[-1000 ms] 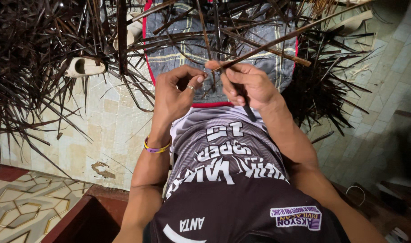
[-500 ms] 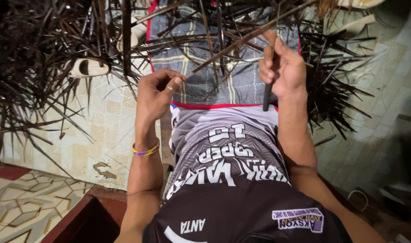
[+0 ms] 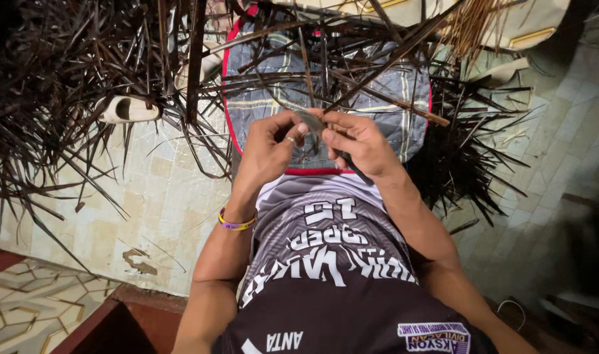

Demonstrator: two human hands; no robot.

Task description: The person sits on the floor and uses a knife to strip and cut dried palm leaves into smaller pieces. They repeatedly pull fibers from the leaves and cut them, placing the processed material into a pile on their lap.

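nearest the camera: black and grey jersey [image 3: 332, 262] on the torso; a yellow and purple wristband [image 3: 237, 223] on the left wrist. left hand [image 3: 268, 152]: fingers curled, thumb and forefinger pinching a thin dark leaf strip [image 3: 310, 124] over the lap. right hand [image 3: 359, 147]: closed, pinching the same strip from the other side, with a dark knife-like tool [image 3: 352, 167] under the palm. the hands almost touch at the fingertips. beyond them: plaid cloth [image 3: 391, 92] across the knees, long dry midribs [image 3: 378, 65] crossing its far edge, a dark leaf pile [image 3: 57, 98] on the tiled floor [image 3: 148, 216] at left.
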